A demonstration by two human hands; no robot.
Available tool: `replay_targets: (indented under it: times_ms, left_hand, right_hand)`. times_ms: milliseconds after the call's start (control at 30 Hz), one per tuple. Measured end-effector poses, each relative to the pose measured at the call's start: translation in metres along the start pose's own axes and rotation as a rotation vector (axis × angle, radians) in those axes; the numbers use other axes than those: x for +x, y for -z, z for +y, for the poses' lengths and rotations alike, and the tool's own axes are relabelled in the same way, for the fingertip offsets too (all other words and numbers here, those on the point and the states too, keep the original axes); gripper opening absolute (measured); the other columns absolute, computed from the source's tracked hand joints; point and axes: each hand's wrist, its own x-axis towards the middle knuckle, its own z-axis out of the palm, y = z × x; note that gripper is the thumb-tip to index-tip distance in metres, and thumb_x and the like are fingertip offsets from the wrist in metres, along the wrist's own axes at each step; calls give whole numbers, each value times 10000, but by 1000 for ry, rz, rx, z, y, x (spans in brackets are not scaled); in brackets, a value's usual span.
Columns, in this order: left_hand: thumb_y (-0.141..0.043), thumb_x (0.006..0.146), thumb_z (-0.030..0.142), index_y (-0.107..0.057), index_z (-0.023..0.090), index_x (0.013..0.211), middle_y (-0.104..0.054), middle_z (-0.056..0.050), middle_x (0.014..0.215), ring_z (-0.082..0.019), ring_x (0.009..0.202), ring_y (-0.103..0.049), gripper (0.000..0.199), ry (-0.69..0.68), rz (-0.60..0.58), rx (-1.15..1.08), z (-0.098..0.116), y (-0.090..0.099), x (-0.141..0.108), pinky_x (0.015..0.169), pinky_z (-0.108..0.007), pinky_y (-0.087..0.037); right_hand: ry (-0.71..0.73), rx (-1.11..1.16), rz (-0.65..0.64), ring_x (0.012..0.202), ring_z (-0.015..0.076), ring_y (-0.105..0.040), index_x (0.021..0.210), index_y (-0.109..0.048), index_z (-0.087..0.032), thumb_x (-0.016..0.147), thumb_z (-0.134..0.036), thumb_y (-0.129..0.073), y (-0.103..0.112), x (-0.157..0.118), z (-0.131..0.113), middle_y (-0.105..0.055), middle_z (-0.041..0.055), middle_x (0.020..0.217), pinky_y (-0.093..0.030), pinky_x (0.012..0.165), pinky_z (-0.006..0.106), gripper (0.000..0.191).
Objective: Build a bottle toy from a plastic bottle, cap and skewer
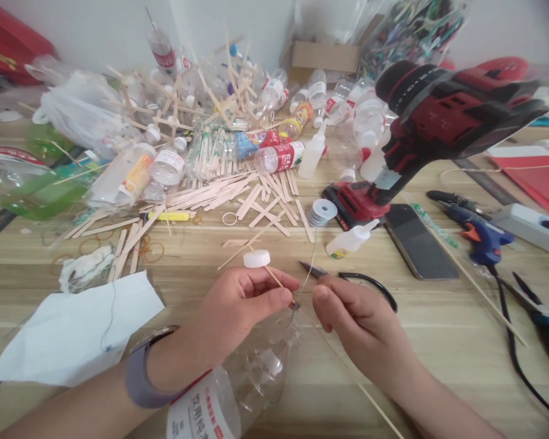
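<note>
At the lower left of the frame, a white sheet (77,332) lies flat, with a loose length of dark thread (111,311) across it. Toward the centre, the left hand (249,296) has a closed grip, thumb against fingers, on a thin wooden stick (275,278), pinched near its lower tip, probably to steady that end. A white bottle cap (257,259) sits on the stick above the fingers, so the stick and cap are at the frame's centre. Below, a clear plastic bottle (260,372) lies on its side partly under the left forearm, perhaps serving as a rest. A spool (322,211) stands right of centre, seemingly placed so its fine strand (312,261) can run down toward the stick's tip. The right hand (348,305) faces that tip, its grip curled nearly closed; whether it pinches the strand I cannot tell. A pointed black-handled tool (313,269) lies just behind it, within easy reach.

Counting left to right on the worktop (462,366): one sheet, one yellow cutter (171,216), one stick and one cap in hand, one spool, one squeeze bottle (351,239) beside it, one cordless drill (439,116), one smartphone (421,244), one blue glue gun (485,235). Flat wooden sticks (219,192) in the upper centre overlap too much to count.
</note>
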Motion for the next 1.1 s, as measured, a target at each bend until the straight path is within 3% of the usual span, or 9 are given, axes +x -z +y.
replay_targets:
  times_ms: [167,367,767,1100]
  left_hand:
    - [-688,793,322,-736,250,879,-676,38,746,-90,690,-557,121,-17,28,4,-1,1,-1,638,-195,-419]
    - [-695,783,314,-726,223,886,-689,21,780,-107,734,-583,141,-41,89,-7,1,1,0,688,-213,-441]
    - [-725,758,309,-736,229,841,-688,26,808,-104,757,-562,116,-38,98,-87,-2,0,0,714,-219,-423]
    - [-729,749,285,-721,211,890,-699,20,805,-84,668,-532,160,-8,32,-241,-2,-1,2,663,-228,-398]
  right_hand:
    - [-163,200,-143,495,106,-428,606,-468,-208,934,-404,-435,4,3,-1,-476,-32,533,-343,472,234,384]
    - [-294,311,-287,496,89,-380,668,-512,-195,880,-391,-506,5,3,-4,-461,-40,563,-299,453,222,289]
    - [-241,236,-238,486,83,-348,664,-504,-195,875,-329,-496,1,-1,-6,-425,-49,551,-276,432,217,250]
    - [-226,256,-238,489,84,-335,647,-483,-200,877,-313,-499,-1,-1,-5,-400,-54,552,-268,430,217,257]
